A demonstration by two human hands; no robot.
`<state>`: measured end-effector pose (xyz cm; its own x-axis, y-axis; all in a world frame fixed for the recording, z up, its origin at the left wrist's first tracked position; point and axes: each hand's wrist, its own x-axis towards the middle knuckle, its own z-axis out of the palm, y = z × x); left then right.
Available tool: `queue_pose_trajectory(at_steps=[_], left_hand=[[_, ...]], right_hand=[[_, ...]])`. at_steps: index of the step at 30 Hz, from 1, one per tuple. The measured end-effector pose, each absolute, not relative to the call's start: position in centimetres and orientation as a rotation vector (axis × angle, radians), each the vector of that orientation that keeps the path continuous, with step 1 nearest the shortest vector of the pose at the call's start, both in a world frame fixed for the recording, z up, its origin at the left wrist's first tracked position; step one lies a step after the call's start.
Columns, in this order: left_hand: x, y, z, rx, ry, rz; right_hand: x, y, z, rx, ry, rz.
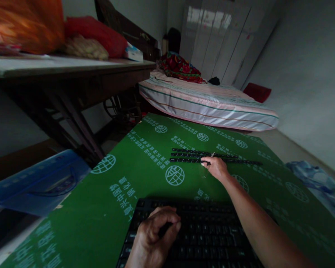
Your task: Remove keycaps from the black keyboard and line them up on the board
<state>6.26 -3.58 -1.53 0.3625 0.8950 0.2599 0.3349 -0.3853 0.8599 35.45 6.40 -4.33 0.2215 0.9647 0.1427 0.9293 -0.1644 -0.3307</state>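
A black keyboard [209,238] lies at the near edge of a green printed board [145,175]. My left hand [153,238] rests on the keyboard's left part, fingers curled closed round a small dark thing I cannot make out. My right hand [216,167] reaches forward over the board, fingers pinched on one of several long black strips [212,156] lying in rows across the board's far part.
A dark wooden table [72,74] with bags on top stands at left. A blue plastic item [36,182] sits below it. A mattress [206,104] with bedding lies behind the board. Crumpled blue-white plastic [315,178] lies at right on the floor.
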Motion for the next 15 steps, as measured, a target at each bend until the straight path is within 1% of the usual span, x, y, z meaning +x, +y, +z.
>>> queue_pose_trajectory(at_steps=[11, 15], left_hand=[[6.28, -3.65, -1.15, 1.931, 1.043, 0.999], [6.26, -3.71, -1.01, 1.923, 1.067, 0.940]], right_hand=[[35.48, 6.44, -4.41, -2.149, -1.714, 0.199], [35.60, 6.50, -4.51, -2.151, -1.707, 0.205]])
